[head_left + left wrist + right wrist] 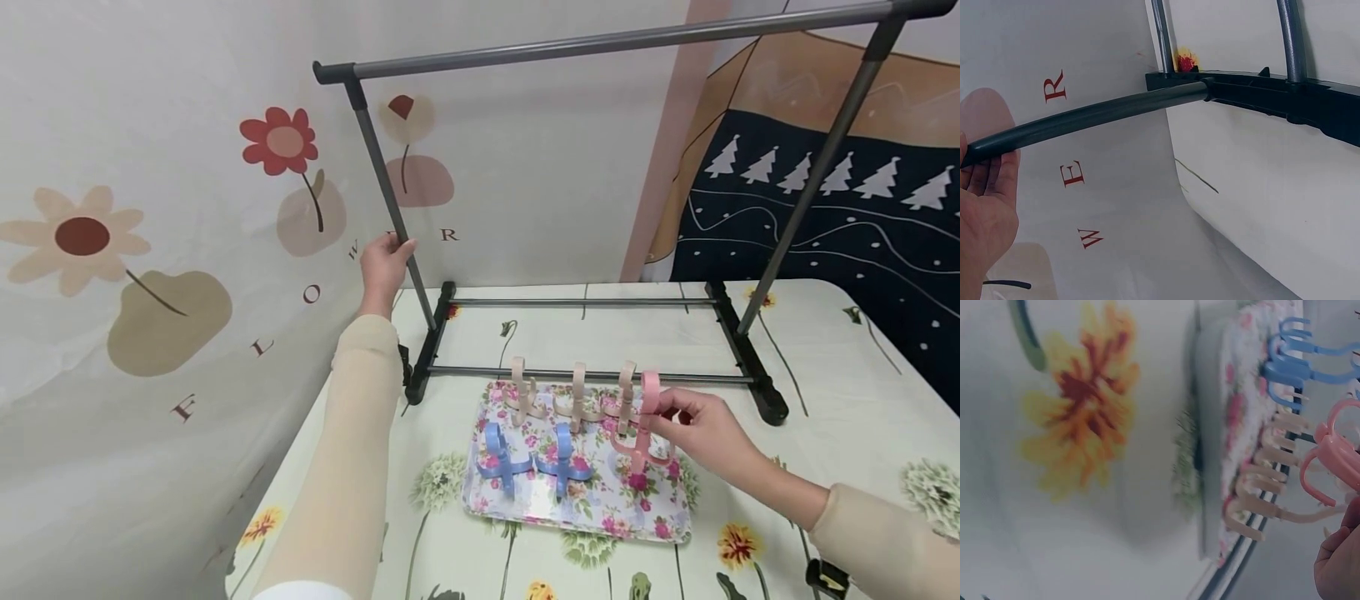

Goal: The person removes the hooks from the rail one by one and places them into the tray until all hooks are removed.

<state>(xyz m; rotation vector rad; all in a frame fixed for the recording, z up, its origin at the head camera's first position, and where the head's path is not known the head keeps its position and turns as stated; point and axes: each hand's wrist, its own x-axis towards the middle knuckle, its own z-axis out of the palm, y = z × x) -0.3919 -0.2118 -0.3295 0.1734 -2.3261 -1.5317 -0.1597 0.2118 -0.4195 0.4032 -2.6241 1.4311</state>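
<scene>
Left hand [385, 265] gripped the left upright [390, 196] of the garment rack [600, 40] partway up, fingers curled round the pole; the left wrist view showed the dark tube [1091, 119] lying across the fingertips [988, 175]. Looked like it was steadying the frame.

Right hand [705, 433] pinched the pink hook [643, 425] between thumb and fingers, closed on its upper part. The hook was over the far-right corner of the floral tray [660, 525], top end up near the rack's front lower rail [592, 377]. Couldn't tell whether its lower end touched the tray or was already lifted clear. Right wrist view was blurred: pink hook [1335, 456] beside the fingers [1338, 569], nothing more.

On the tray: 3 beige hooks [577, 398] along the far edge, 2 blue hooks [532, 462] in the middle toward the left. Tray sat on the flowered tablecloth [825, 400], just in front of the rack's base.

Judgement: pick-up step for the pink hook, early on, since 5 hooks lay on the tray and the top bar was bare. Next move likely calls for lifting the hook clear of the neighbouring beige hook without snagging, then turning its open side toward a rail while the left hand holds the rack steady.
</scene>
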